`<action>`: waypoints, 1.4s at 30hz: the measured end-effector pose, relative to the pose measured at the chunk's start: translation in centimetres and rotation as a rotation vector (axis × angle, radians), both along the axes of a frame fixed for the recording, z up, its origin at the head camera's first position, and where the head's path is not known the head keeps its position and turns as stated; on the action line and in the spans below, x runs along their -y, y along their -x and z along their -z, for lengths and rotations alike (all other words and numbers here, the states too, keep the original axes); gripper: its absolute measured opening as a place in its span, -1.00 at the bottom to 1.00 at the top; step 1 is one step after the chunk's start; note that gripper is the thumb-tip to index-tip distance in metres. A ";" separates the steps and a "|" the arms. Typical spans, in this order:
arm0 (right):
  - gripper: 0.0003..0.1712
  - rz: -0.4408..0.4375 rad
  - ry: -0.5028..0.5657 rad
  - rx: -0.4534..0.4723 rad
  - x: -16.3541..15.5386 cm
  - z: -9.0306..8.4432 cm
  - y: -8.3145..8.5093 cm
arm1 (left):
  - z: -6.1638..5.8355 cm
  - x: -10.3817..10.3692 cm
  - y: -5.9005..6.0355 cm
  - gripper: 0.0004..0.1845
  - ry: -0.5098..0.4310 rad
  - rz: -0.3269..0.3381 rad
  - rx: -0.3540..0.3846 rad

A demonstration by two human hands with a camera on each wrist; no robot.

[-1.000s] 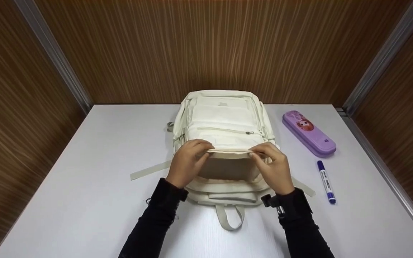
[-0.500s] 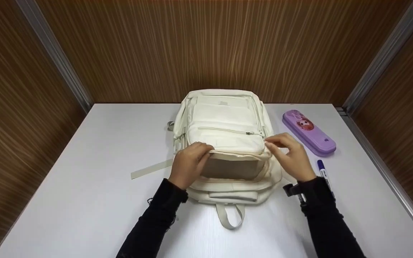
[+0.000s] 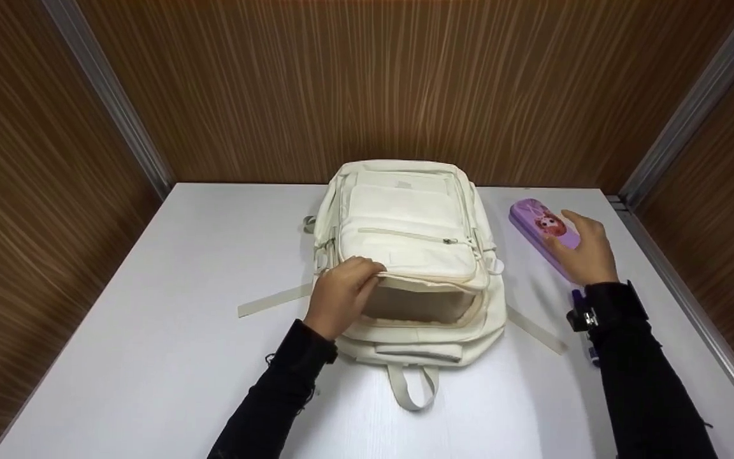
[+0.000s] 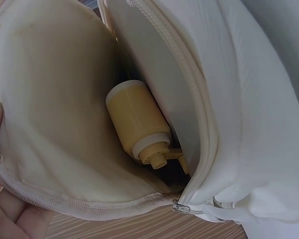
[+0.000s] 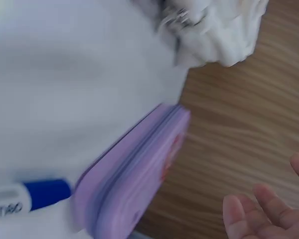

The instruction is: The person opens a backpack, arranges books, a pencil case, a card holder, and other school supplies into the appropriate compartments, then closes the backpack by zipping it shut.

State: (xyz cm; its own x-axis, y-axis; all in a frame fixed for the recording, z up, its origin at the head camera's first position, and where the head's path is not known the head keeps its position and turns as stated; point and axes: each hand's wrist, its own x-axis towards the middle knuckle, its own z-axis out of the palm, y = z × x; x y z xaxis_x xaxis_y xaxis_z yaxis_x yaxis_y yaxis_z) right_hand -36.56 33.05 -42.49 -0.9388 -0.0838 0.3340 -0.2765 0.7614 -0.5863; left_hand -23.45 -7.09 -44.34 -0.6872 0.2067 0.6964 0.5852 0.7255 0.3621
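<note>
A cream backpack (image 3: 408,223) lies flat on the white table (image 3: 169,306), its unzipped compartment facing me. My left hand (image 3: 343,294) grips the upper edge of that opening and holds it lifted. Inside the backpack (image 4: 249,99) lies a yellow bottle (image 4: 137,122) with a capped spout. My right hand (image 3: 582,247) hovers with relaxed fingers just over the near end of the purple pencil case (image 3: 536,224), holding nothing. In the right wrist view the pencil case (image 5: 134,169) lies just below my fingertips (image 5: 259,211).
A blue marker (image 3: 580,319) lies on the table under my right wrist, its tip (image 5: 40,196) beside the pencil case. Backpack straps (image 3: 271,299) trail out left and right. Wood-panelled walls (image 3: 367,83) close in the table on three sides.
My right hand let go of the backpack opening and moved right and away to the pencil case. My left hand kept its hold on the flap.
</note>
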 end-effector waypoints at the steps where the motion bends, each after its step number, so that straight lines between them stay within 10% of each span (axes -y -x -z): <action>1: -0.24 0.009 -0.025 0.024 -0.4 0.2 0.3 | 0.0 0.0 0.0 -0.91 0.000 0.003 0.001; 19: -0.01 0.110 -0.230 0.396 -3.4 3.1 1.3 | 0.3 -0.6 -0.3 -0.91 0.017 0.014 0.002; 42: -0.23 0.137 -0.443 0.331 -3.8 3.6 -0.4 | 0.1 -1.4 0.3 -0.90 0.025 0.041 0.031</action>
